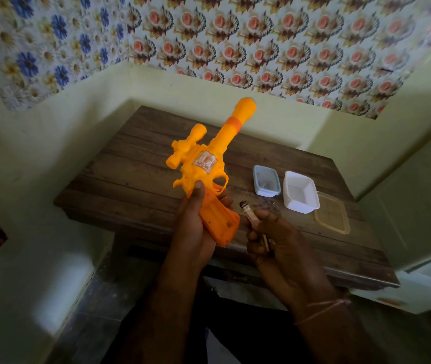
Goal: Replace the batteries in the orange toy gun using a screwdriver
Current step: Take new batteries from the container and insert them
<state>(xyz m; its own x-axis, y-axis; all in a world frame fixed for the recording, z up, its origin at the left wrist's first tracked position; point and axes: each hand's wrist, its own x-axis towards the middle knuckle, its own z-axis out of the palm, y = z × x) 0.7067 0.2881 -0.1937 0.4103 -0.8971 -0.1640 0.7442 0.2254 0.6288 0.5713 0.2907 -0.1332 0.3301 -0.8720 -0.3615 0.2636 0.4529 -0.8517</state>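
Nearest the camera, the right hand [269,237] is curling its fingers around a small cylindrical item [249,215], pale with a dark metal-looking end poking out above the thumb; it looks like a battery, though it could be a short tool handle (too blurred to settle). Just to the left of those fingers, the left hand [196,227] is gripping the orange toy gun [209,164] by its handle, thumb pressing up along the side just under the trigger guard, the other fingers wrapping behind. The barrel is pointing up and away from the fingers, over the wooden table [143,164].

The gun appears to be hollow moulded plastic, so it is likely handling light, stiff and a little slick; the ribbed handle is the sound place to hold it, since the thin trigger guard and scope could flex or snap under pressure.

Beyond the right-hand fingertips, a small lidded container [266,180], a white open tub [301,191] and a clear lid [332,215] are sitting on the table.
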